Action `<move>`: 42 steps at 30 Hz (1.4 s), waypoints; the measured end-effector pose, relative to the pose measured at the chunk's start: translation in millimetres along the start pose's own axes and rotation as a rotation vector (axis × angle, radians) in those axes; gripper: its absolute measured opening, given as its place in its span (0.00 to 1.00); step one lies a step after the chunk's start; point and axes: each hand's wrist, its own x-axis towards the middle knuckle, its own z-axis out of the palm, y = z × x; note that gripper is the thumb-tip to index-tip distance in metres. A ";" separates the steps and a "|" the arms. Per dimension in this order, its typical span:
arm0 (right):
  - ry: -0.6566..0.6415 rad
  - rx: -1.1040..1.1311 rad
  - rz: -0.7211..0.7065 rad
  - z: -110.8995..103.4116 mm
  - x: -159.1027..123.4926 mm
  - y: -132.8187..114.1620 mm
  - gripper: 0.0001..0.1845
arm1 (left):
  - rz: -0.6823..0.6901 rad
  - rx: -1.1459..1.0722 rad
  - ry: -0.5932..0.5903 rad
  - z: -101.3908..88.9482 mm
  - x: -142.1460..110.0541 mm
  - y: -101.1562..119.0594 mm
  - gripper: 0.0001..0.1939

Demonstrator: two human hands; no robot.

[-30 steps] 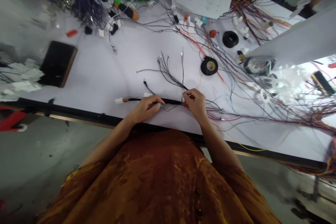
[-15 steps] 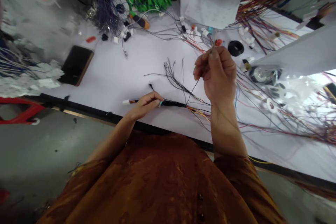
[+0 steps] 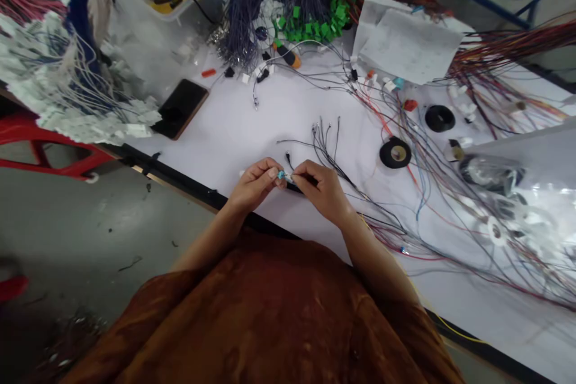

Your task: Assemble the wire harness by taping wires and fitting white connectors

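1. Connector (image 3: 281, 174): blue, mid-frame, pinched by the left hand (image 3: 254, 186).
2. Wire (image 3: 288, 176): thin, seemingly pinched by the right hand (image 3: 321, 190) just right of the connector; whether its end is seated, I cannot tell.
3. Half a second ago the right hand was raised; now it has come down, so both hands meet at the connector.
4. Tape (image 3: 395, 152): right of centre.

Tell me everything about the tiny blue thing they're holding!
The tiny blue thing is light blue, looks like plastic and may be a connector. The left hand pinches it over the table, near the front edge. A thin wire at its right side leads to the right hand; I can't tell whether it's plugged in. Finer details are too small.
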 end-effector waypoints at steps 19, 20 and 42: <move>-0.004 -0.193 -0.055 5.6 -12.8 -7.6 0.09 | -0.105 0.195 -0.023 -6.8 -12.6 4.8 0.15; 0.007 -0.285 -0.089 7.1 -15.6 -9.7 0.10 | -0.113 0.195 -0.018 -5.7 -13.7 5.4 0.15; 0.107 -0.082 -0.087 22.5 -34.5 -15.7 0.08 | -0.191 0.071 -0.004 5.8 -31.0 11.1 0.14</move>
